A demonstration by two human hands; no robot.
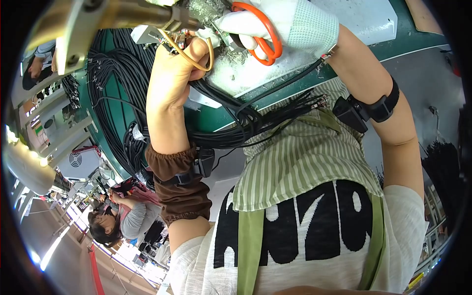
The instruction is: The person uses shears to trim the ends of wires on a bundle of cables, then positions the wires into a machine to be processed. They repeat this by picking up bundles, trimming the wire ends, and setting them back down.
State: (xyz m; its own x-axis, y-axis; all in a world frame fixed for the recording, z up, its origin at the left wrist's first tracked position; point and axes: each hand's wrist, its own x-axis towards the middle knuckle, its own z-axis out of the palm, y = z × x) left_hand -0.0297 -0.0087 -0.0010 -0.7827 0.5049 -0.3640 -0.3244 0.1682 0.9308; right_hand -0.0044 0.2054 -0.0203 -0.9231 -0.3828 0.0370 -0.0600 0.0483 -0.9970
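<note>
Closest to my camera, a metal bar (128, 18) cuts across the top left. There's the orange-handled tool (277, 42), over the white board (296, 65), the gloved right hand (287, 19) gripping its loops. Left hand (173, 66) just beside, fingers curled by a tan loop (211, 54); what they grip, I can't tell. Clippings (232, 70) litter the board, black cables (231, 135) sprawl over the green table (199, 117), co-worker (135, 221) beyond.
</note>
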